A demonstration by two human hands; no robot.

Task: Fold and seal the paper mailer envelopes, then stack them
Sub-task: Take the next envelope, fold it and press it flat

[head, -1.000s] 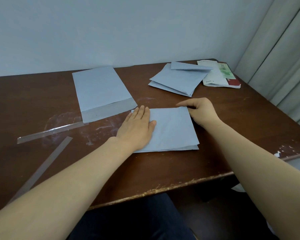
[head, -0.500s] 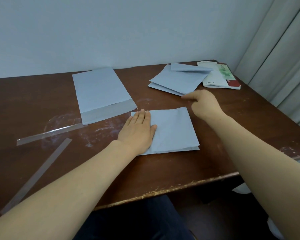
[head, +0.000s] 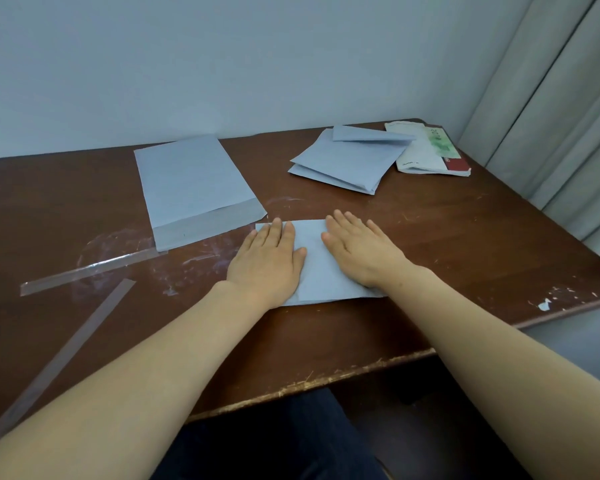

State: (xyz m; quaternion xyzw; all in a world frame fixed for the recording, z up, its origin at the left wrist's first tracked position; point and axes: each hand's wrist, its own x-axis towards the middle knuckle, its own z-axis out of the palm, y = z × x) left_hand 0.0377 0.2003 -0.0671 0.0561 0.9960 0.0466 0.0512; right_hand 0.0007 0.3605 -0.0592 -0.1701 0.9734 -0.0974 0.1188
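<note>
A folded pale blue mailer envelope (head: 314, 268) lies flat on the brown table (head: 465, 237) in front of me. My left hand (head: 269, 263) rests palm down on its left part, fingers together and flat. My right hand (head: 359, 249) lies palm down on its right part, fingers spread slightly. Both hands press it and grip nothing. An unfolded blue envelope (head: 191, 183) with its grey adhesive flap toward me lies to the left behind. A loose pile of folded blue envelopes (head: 347, 157) sits at the back right.
Two clear peeled liner strips (head: 87, 270) (head: 63, 355) lie on the table's left side. A white and green booklet with a red edge (head: 430, 150) sits at the far right corner. Curtains (head: 561, 98) hang on the right; the worn table edge (head: 326, 379) runs in front of me.
My right hand moved from beyond the folded envelope's far right corner back onto it and now lies flat. My left hand stays pressed on the left part.
</note>
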